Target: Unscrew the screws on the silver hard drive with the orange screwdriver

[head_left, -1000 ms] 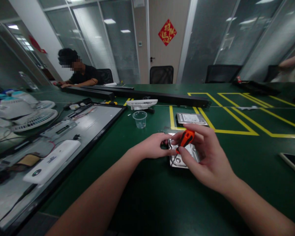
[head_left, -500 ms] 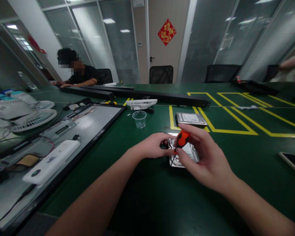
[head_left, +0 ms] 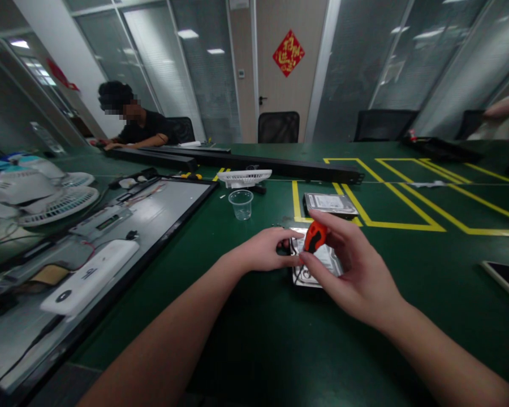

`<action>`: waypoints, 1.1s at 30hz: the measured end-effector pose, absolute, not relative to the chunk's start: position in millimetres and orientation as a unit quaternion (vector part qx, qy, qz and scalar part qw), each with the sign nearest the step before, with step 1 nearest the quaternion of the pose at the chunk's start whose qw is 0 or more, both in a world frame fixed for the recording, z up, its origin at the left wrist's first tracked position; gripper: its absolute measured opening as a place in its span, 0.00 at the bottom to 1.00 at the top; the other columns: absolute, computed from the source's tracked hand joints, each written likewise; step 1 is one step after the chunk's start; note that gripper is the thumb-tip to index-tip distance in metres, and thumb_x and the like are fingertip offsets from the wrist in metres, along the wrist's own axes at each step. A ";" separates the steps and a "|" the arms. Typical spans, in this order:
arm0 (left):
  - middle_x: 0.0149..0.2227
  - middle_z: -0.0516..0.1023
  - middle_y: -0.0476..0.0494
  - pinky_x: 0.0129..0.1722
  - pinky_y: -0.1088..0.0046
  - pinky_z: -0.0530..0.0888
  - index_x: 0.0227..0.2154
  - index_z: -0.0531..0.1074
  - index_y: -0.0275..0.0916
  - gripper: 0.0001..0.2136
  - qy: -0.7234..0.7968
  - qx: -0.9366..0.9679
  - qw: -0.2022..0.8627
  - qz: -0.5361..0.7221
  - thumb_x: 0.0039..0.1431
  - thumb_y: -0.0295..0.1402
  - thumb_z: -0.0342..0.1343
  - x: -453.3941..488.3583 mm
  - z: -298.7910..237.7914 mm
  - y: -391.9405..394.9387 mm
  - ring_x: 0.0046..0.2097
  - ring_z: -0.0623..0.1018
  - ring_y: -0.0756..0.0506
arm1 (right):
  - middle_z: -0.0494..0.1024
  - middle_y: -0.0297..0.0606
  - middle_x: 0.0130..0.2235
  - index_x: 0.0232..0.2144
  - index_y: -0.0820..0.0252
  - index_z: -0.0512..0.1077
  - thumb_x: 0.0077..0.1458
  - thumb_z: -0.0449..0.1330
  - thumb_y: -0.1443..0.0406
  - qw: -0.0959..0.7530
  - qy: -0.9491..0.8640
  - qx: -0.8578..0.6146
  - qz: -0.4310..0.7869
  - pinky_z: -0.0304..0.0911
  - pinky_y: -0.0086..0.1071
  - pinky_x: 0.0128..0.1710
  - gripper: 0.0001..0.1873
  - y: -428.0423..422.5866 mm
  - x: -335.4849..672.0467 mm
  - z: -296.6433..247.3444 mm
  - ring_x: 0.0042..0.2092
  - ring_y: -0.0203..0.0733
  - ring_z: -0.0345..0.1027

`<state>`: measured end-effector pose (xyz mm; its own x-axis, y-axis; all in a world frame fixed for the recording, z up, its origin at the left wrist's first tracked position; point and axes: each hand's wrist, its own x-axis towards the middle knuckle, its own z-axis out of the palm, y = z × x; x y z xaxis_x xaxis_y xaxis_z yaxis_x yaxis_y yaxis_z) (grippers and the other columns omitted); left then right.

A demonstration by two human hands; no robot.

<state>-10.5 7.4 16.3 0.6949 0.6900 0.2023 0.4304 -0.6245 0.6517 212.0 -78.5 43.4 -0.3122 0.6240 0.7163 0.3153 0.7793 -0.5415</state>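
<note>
A silver hard drive [head_left: 309, 277] lies flat on the green table in front of me. My left hand [head_left: 263, 250] grips its left side, with thumb and forefinger reaching over the top by the screwdriver's shaft. In my right hand [head_left: 358, 274] is a screwdriver [head_left: 315, 236] with an orange and black handle, held tilted between thumb and fingers. Its thin shaft slants down to the drive's near left corner; I cannot make out whether the tip sits in a screw. Part of the drive is hidden under both hands.
Behind it lies a second hard drive [head_left: 331, 204] by yellow tape lines. A clear plastic cup [head_left: 241, 206] and a white fan part [head_left: 245, 178] stand left of that. A large panel [head_left: 173, 198] bearing a white device fills the left. A person [head_left: 142, 127] sits across the table.
The screwdriver's handle has turned in my right fingers, showing a different side of its orange and black pattern. My left hand and the hard drive stay in place.
</note>
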 end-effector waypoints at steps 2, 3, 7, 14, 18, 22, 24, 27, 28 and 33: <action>0.50 0.85 0.40 0.49 0.61 0.78 0.60 0.82 0.41 0.24 0.318 0.875 0.287 0.227 0.66 0.46 0.72 -9.9 16.2 7.7 0.47 0.82 0.38 | 0.79 0.41 0.63 0.76 0.38 0.62 0.69 0.68 0.69 0.513 -0.787 -0.295 0.176 0.79 0.50 0.60 0.41 -79.3 211.3 43.5 0.59 0.53 0.81; 0.50 0.85 0.40 0.48 0.61 0.77 0.61 0.81 0.42 0.25 0.318 0.876 0.283 0.226 0.65 0.46 0.72 -9.9 16.0 8.0 0.47 0.82 0.38 | 0.80 0.42 0.61 0.76 0.39 0.62 0.68 0.68 0.69 0.515 -0.782 -0.296 0.187 0.80 0.50 0.59 0.40 -79.5 211.1 43.5 0.57 0.53 0.82; 0.52 0.85 0.39 0.52 0.59 0.78 0.61 0.81 0.42 0.25 0.321 0.877 0.278 0.225 0.66 0.48 0.71 -10.7 14.0 9.1 0.50 0.83 0.36 | 0.80 0.42 0.60 0.75 0.40 0.63 0.68 0.69 0.68 0.513 -0.781 -0.302 0.187 0.80 0.50 0.57 0.39 -77.9 211.8 41.9 0.56 0.53 0.82; 0.52 0.84 0.37 0.56 0.57 0.79 0.60 0.81 0.40 0.25 0.333 0.873 0.284 0.214 0.65 0.46 0.72 -11.9 15.9 8.0 0.52 0.83 0.35 | 0.81 0.39 0.63 0.73 0.36 0.67 0.66 0.73 0.65 0.517 -0.785 -0.311 0.139 0.79 0.49 0.59 0.39 -75.8 212.5 41.8 0.58 0.54 0.81; 0.52 0.85 0.38 0.55 0.58 0.79 0.60 0.81 0.41 0.24 0.333 0.868 0.300 0.216 0.65 0.44 0.72 -10.6 20.1 5.7 0.51 0.83 0.36 | 0.81 0.39 0.65 0.75 0.36 0.66 0.68 0.70 0.67 0.506 -0.794 -0.303 0.151 0.77 0.48 0.62 0.39 -78.7 212.3 43.9 0.60 0.53 0.81; 0.50 0.85 0.41 0.49 0.62 0.77 0.59 0.82 0.42 0.23 0.326 0.872 0.292 0.220 0.65 0.43 0.71 -9.1 21.7 5.5 0.47 0.82 0.38 | 0.81 0.40 0.64 0.76 0.38 0.63 0.68 0.68 0.68 0.500 -0.794 -0.303 0.164 0.78 0.47 0.59 0.40 -80.2 212.2 44.7 0.59 0.52 0.81; 0.49 0.85 0.41 0.47 0.63 0.76 0.59 0.82 0.42 0.22 0.325 0.875 0.283 0.220 0.65 0.43 0.71 -9.0 20.9 6.1 0.45 0.81 0.39 | 0.81 0.41 0.62 0.77 0.38 0.61 0.68 0.68 0.69 0.506 -0.789 -0.303 0.174 0.78 0.47 0.59 0.42 -80.1 211.9 44.7 0.57 0.52 0.82; 0.47 0.85 0.42 0.45 0.64 0.75 0.59 0.82 0.42 0.23 0.322 0.876 0.284 0.219 0.65 0.44 0.72 -9.7 18.5 7.5 0.43 0.80 0.40 | 0.81 0.41 0.59 0.76 0.39 0.61 0.68 0.67 0.69 0.513 -0.782 -0.298 0.191 0.80 0.47 0.57 0.41 -79.7 211.7 44.6 0.55 0.51 0.82; 0.47 0.84 0.42 0.45 0.64 0.75 0.60 0.82 0.42 0.24 0.320 0.876 0.287 0.220 0.65 0.45 0.71 -10.0 17.5 7.9 0.43 0.80 0.40 | 0.81 0.41 0.59 0.76 0.40 0.62 0.68 0.67 0.69 0.512 -0.783 -0.298 0.191 0.80 0.48 0.57 0.40 -79.5 211.8 44.4 0.55 0.51 0.82; 0.50 0.84 0.38 0.51 0.59 0.77 0.60 0.81 0.41 0.24 0.312 0.874 0.294 0.227 0.66 0.46 0.70 -11.0 15.7 8.6 0.48 0.82 0.36 | 0.80 0.42 0.62 0.74 0.41 0.66 0.67 0.71 0.66 0.506 -0.794 -0.302 0.151 0.80 0.50 0.58 0.38 -77.1 213.3 42.6 0.59 0.54 0.81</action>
